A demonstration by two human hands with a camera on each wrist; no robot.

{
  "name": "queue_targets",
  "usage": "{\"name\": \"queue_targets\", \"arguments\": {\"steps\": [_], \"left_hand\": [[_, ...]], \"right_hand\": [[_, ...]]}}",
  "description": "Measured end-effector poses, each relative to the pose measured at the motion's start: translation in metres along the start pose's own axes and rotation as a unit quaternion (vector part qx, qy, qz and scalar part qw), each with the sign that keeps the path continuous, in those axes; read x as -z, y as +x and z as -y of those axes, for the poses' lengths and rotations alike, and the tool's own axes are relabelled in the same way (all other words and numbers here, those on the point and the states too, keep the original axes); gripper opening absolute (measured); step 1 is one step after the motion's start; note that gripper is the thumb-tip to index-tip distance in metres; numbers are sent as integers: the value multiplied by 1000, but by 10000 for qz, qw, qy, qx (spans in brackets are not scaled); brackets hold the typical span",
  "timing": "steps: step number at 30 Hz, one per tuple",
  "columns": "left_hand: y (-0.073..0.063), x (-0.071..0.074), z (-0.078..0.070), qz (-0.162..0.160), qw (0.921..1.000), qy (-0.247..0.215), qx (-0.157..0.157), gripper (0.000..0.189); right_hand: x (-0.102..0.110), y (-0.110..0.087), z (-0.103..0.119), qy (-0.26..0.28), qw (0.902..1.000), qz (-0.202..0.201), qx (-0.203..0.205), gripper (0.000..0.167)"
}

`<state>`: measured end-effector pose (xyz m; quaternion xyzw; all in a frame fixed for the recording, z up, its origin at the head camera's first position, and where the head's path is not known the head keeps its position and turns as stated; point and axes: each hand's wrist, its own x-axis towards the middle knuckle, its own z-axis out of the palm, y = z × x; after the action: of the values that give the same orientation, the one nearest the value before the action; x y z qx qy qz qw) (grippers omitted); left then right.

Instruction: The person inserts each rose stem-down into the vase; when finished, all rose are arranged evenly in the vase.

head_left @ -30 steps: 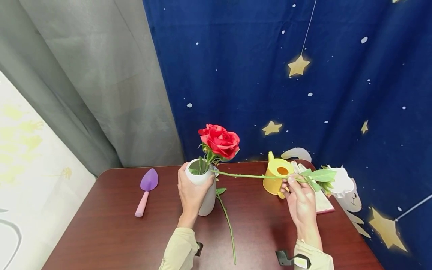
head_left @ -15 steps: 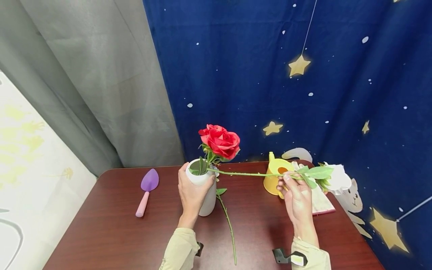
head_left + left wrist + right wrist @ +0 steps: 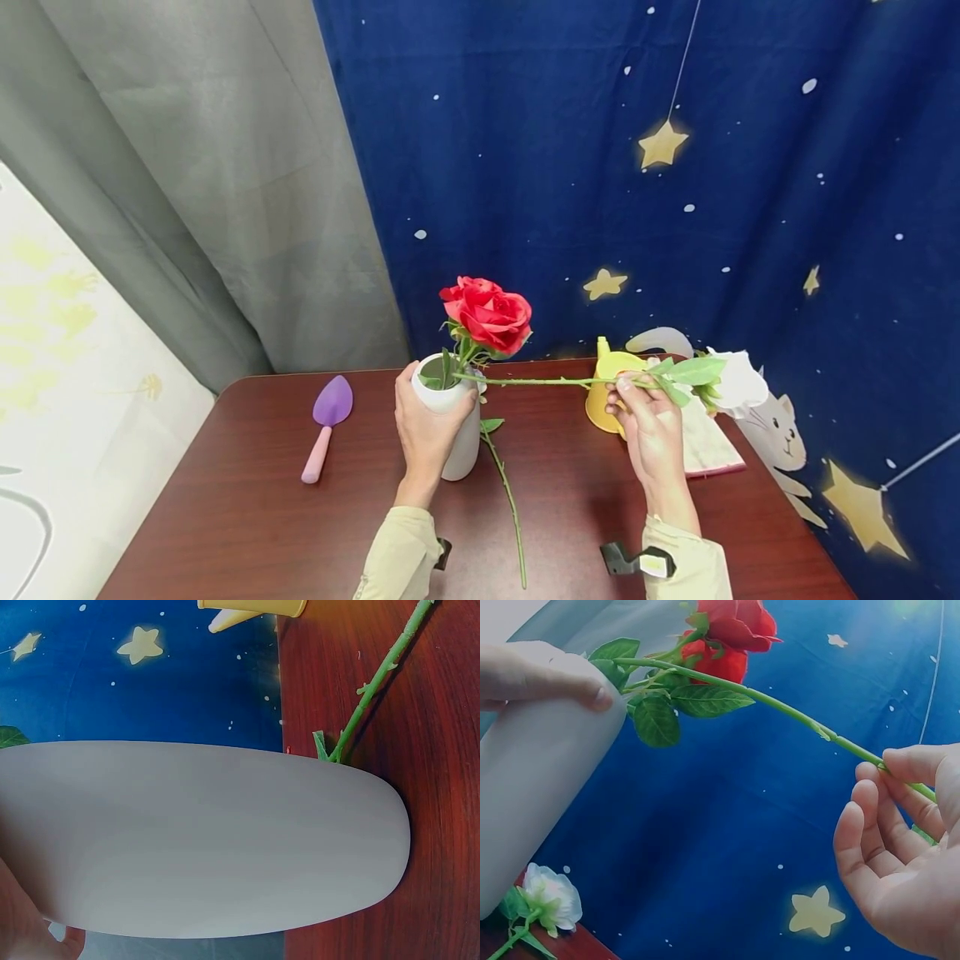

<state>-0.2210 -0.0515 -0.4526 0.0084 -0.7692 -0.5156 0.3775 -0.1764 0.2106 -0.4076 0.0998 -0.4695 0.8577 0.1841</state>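
My left hand (image 3: 429, 429) grips a white vase (image 3: 462, 450) near its mouth, and the vase stands upright on the table. Red roses (image 3: 491, 315) lean out of the vase toward the right. Between thumb and fingertips, my right hand (image 3: 654, 429) pinches the green stem of a white rose (image 3: 738, 383). That stem lies nearly level, its bare end at the vase's mouth; whether it touches the rim I cannot tell. In the right wrist view, another white flower (image 3: 551, 898) lies behind the vase; its stem (image 3: 510, 500) runs along the table toward me.
On the left of the table (image 3: 247, 500) lies a trowel (image 3: 332, 404) with a purple blade and pink handle. A yellow watering can (image 3: 603, 408) stands behind my right hand, beside a pale cloth-like item (image 3: 712, 446). Curtains (image 3: 525, 167) hang behind the table's far edge.
My right hand has moved left with the white rose, bringing the stem's end from beside the vase to over its mouth. The left hand and vase have stayed in place.
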Motion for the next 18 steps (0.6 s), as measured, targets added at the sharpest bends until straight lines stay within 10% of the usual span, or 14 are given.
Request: {"name": "queue_targets", "arguments": {"steps": [18], "left_hand": [[1,-1,2,-9,10000,30,-58,85]], "right_hand": [[-21,9,-3,-1420,9876,-649,163,3]]}}
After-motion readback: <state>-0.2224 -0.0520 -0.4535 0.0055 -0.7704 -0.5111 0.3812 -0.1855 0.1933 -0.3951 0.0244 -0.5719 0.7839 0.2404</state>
